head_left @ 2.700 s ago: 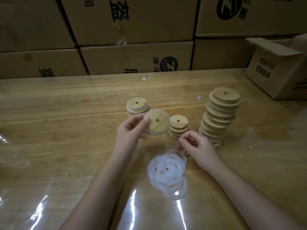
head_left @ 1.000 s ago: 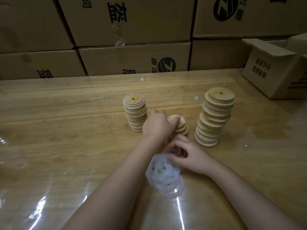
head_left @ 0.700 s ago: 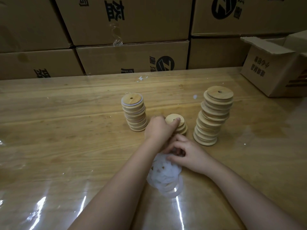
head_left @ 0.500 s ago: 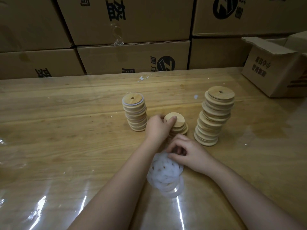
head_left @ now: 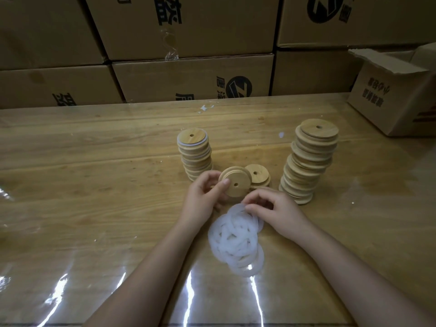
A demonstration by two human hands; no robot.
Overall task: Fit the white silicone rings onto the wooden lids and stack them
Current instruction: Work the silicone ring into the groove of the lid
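Lids [head_left: 236, 182] pale tan wood, faint grain. Rings [head_left: 233, 237] translucent milky white. Table [head_left: 94, 185] honey-yellow wood, streaked grain under glossy clear film. Boxes [head_left: 193, 79] along table's far edge brown cardboard, black printed characters and round logo.

Place: a warehouse or packing room, set up for hand assembly
Walls: stacked cardboard cartons [head_left: 188, 27] with printed logos fill the whole background; they stand in rows just behind the table
Bench: a long wooden table [head_left: 82, 185] under a glossy clear plastic sheet
Side: an opened carton [head_left: 391, 95] on the table's right end
Stock: wooden lids [head_left: 309, 161] in bulk stacks; a loose heap of white silicone rings [head_left: 233, 241] near them
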